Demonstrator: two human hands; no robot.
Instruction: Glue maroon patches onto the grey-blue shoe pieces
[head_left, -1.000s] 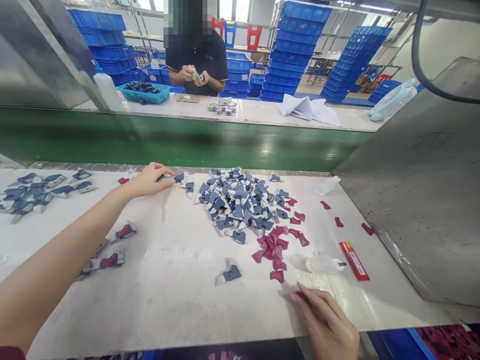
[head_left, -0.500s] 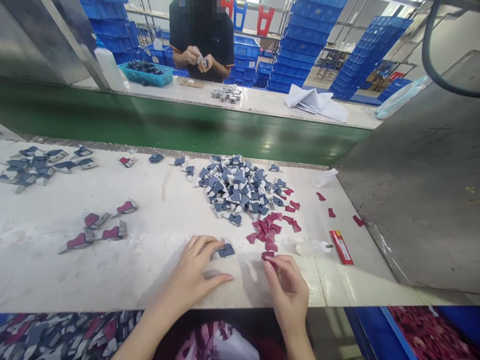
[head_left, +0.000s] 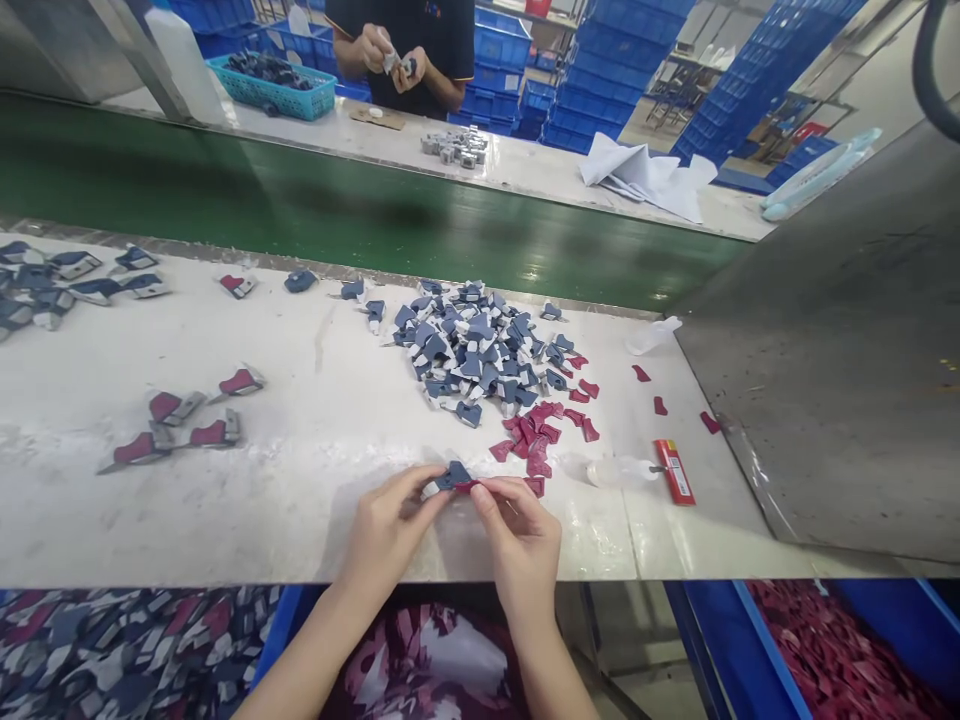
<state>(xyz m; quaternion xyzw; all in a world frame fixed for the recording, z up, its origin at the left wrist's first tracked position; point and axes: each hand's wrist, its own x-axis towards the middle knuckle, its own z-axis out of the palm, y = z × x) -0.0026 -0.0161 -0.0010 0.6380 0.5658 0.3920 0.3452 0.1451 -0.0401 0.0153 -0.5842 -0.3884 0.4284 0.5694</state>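
Between thumb and fingers, my left hand [head_left: 391, 515] pinches a small blue-and-white plastic part [head_left: 453, 474] just above the white table. My right hand [head_left: 523, 522] is closed on a flat maroon piece [head_left: 466, 487], held against the near side of the blue part; fingertips hide much of it. Beyond my hands lies a heap of similar blue-and-white parts [head_left: 480, 345]. Nearer, to its right, is a small pile of maroon pieces [head_left: 531, 432]. Several parts bearing maroon pieces [head_left: 214, 432] rest on the left of the table.
A clear bottle [head_left: 619, 472] and a red packet [head_left: 676, 472] lie to the right, near a metal panel [head_left: 832, 350]. Blue bins with maroon pieces [head_left: 847, 640] and mixed parts [head_left: 135, 650] sit below the front edge. Across the green strip [head_left: 360, 215], a co-worker's hands [head_left: 397, 60] handle a part.
My right hand has moved left with a maroon piece, bringing it against the blue part. My left hand has closed on that part and lifted it slightly. The view has tilted downward.
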